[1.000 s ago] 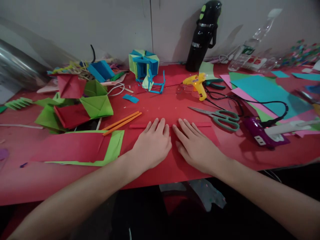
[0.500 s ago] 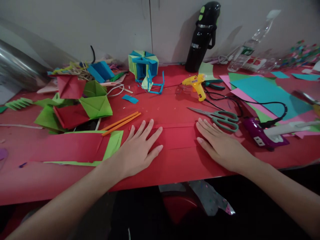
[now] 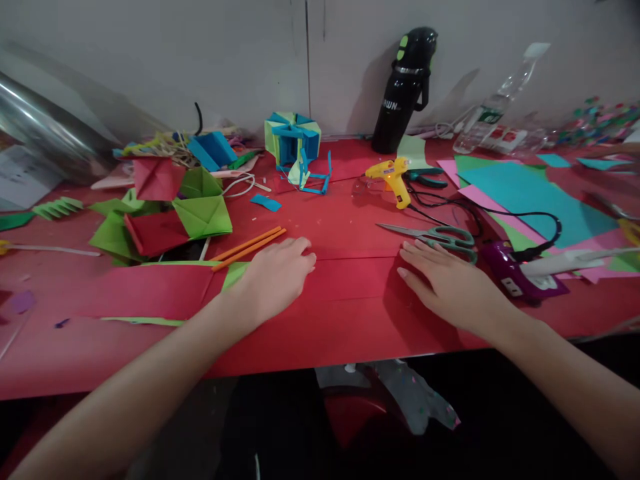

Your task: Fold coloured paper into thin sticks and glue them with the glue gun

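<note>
Where the counter (image 3: pixel 325 347) ends, a dark space opens below, with speckled film (image 3: pixel 417 397) showing in it. Red all over, the counter's top carries tiny scraps. Just in from its front edge, the red paper (image 3: pixel 355 277) lies flat between the two hands, a narrow band along its far side (red on red, so its outline is hard to follow). At its left part, the left hand (image 3: pixel 275 280) has bent fingers; whether they pinch anything, I cannot tell. The right hand (image 3: pixel 443 280) rests on the right part, fingers stretched out and loose, grasping nothing. Left of the left hand lie stacked sheets (image 3: pixel 155 287) and orange sticks (image 3: pixel 250 248); beyond the right hand are scissors (image 3: pixel 447 233), with a purple socket block (image 3: pixel 515 277) to their right. Farther back come folded paper shapes (image 3: pixel 203 217), a glue gun (image 3: pixel 393 179) and a blue-and-yellow lantern (image 3: pixel 293 137). Against the pale grey wall (image 3: pixel 225 60), which has a dark vertical seam, stand a black flask (image 3: pixel 400 100) and a clear bottle (image 3: pixel 493 113).
</note>
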Tool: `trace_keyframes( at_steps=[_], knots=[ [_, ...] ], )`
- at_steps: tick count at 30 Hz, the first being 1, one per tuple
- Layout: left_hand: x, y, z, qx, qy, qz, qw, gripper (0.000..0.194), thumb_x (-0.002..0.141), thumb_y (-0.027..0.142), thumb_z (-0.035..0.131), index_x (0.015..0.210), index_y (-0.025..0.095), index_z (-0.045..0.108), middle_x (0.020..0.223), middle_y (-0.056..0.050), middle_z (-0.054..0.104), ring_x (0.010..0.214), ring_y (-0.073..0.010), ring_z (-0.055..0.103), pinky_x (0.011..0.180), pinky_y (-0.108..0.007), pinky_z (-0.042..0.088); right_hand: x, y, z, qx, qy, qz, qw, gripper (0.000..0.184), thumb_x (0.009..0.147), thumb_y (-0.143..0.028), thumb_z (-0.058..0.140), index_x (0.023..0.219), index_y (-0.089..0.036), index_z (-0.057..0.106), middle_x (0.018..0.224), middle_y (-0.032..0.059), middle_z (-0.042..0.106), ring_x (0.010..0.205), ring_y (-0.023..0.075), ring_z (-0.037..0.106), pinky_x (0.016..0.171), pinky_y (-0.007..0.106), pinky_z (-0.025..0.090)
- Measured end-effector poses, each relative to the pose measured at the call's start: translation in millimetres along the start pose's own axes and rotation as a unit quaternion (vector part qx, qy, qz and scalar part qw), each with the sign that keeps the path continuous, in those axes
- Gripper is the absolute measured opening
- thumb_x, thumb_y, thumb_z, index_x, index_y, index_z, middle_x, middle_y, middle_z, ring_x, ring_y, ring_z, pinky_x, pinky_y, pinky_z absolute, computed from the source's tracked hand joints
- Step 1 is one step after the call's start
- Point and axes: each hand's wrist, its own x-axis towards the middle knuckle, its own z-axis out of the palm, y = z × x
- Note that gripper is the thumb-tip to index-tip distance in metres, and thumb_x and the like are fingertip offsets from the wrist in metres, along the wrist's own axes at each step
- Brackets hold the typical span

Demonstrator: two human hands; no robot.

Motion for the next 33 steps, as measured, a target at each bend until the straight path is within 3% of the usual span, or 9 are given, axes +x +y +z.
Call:
trace_keyframes(
  at_steps=[2,4,12,16,19,23,26,29,33],
  knots=[
    [12.5,-0.9,-7.6,0.013,-0.005,0.013,1.0,0.028,0.1,0.019,0.042,0.1,0.013,0.07,0.112,-0.013,0.068,0.101,-0.0273,0.068,0.085,-0.038,0.053,2.2,1.6,-0.1,0.001,-0.003,0.005,1.0,0.053,0.101,-0.042,0.037,0.134,-0.008,0.062,0.145,0.017,0.057,0.139,0.0315,0.049,0.116,0.051,0.041],
    [21.8,-3.9,-11.1,0.011,0.004,0.027,1.0,0.023,0.1,0.021,0.045,0.099,0.014,0.067,0.104,-0.011,0.067,0.095,-0.0264,0.068,0.077,-0.036,0.051,4.2,3.2,0.8,0.005,-0.009,0.009,1.0,0.054,0.101,-0.043,0.039,0.137,-0.01,0.061,0.147,0.0159,0.055,0.14,0.0318,0.047,0.115,0.051,0.042],
    [22.3,-22.7,-2.1,-0.065,0.04,0.058,0.995,0.022,0.094,0.022,0.048,0.107,0.019,0.066,0.107,-0.007,0.069,0.102,-0.0244,0.065,0.082,-0.034,0.048,22.1,-0.2,6.1,0.034,0.017,0.035,0.999,0.054,0.101,-0.041,0.039,0.144,-0.011,0.053,0.158,0.0166,0.041,0.144,0.0328,0.042,0.114,0.05,0.043],
    [19.3,-33.7,2.2,-0.166,0.067,0.058,0.982,0.024,0.091,0.018,0.05,0.107,0.02,0.068,0.105,-0.005,0.072,0.099,-0.0216,0.067,0.085,-0.034,0.049,33.3,-2.2,6.9,0.097,0.066,0.051,0.992,0.058,0.098,-0.047,0.048,0.147,-0.017,0.048,0.153,0.0159,0.049,0.142,0.033,0.045,0.116,0.053,0.039],
    [16.7,-44.4,-1.5,-0.278,0.072,0.019,0.958,0.017,0.09,0.019,0.055,0.1,0.02,0.069,0.097,-0.002,0.073,0.088,-0.0174,0.068,0.081,-0.03,0.051,39.7,-5.2,3.3,0.164,0.112,0.09,0.976,0.067,0.091,-0.053,0.059,0.147,-0.017,0.048,0.149,0.018,0.051,0.14,0.0362,0.046,0.115,0.057,0.038],
    [15.0,-53.1,-9.0,-0.367,0.081,-0.032,0.926,0.021,0.089,0.024,0.059,0.108,0.019,0.067,0.106,-0.004,0.072,0.094,-0.0186,0.068,0.085,-0.032,0.053,46.1,-11.3,-9.2,0.333,0.174,0.162,0.913,0.079,0.08,-0.052,0.075,0.148,-0.025,0.044,0.149,0.0158,0.052,0.131,0.0387,0.054,0.106,0.06,0.047],
    [16.7,-50.4,-8.5,-0.402,0.092,-0.044,0.91,0.033,0.088,0.026,0.061,0.121,0.018,0.064,0.115,-0.007,0.07,0.103,-0.0203,0.066,0.092,-0.036,0.052,50.3,-13.3,-16.8,0.508,0.154,0.206,0.822,0.06,0.077,-0.047,0.08,0.131,-0.029,0.06,0.124,0.0107,0.07,0.11,0.0334,0.068,0.097,0.054,0.054],
    [19.7,-39.9,-4.0,-0.464,0.062,-0.035,0.883,0.037,0.087,0.027,0.063,0.123,0.017,0.062,0.119,-0.009,0.068,0.105,-0.02,0.066,0.094,-0.037,0.053,54.1,-15.6,-18.9,0.625,0.129,0.237,0.733,0.044,0.076,-0.042,0.082,0.114,-0.027,0.068,0.111,0.0063,0.075,0.102,0.028,0.071,0.094,0.05,0.057],
    [21.9,-22.1,0.6,-0.574,0.01,-0.017,0.819,0.035,0.085,0.027,0.066,0.118,0.018,0.063,0.123,-0.009,0.067,0.111,-0.0206,0.065,0.097,-0.038,0.052,58.3,-29.7,-19.7,0.692,0.095,0.234,0.676,0.034,0.077,-0.039,0.081,0.107,-0.024,0.072,0.117,0.0063,0.074,0.104,0.027,0.071,0.092,0.047,0.059]
  ],
)
